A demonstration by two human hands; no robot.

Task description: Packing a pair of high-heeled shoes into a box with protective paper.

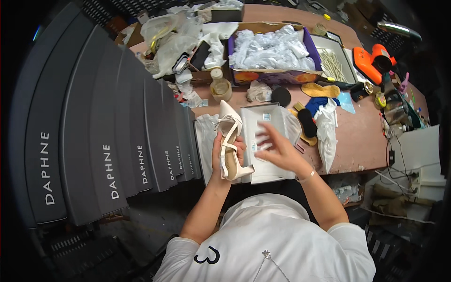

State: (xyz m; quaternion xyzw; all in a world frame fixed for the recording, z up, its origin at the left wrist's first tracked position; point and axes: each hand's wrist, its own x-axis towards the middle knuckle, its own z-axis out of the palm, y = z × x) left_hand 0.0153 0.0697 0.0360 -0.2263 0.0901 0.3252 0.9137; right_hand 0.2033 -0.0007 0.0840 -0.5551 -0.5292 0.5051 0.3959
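Observation:
A cream pointed-toe heeled shoe [229, 120], with crossed straps and a small bow, is held by my left hand [217, 152] above the near edge of the table. Its toe points away from me and its heel toward the lower right. My right hand [280, 149] is raised just right of the shoe with its fingers apart, somewhat blurred, holding nothing. Beneath the hands lies an opened white shoe box [263, 176] with small labels inside. White tissue paper [205, 136] spreads out left of the shoe.
Tall stacked dark grey boxes [101, 122] line the left side. Behind the shoe stands a glass bottle [220, 87]. A purple carton [277, 76] of crumpled plastic sits farther back. Yellow insoles [320, 90], a black brush [307, 123] and an orange tool [369, 66] lie to the right.

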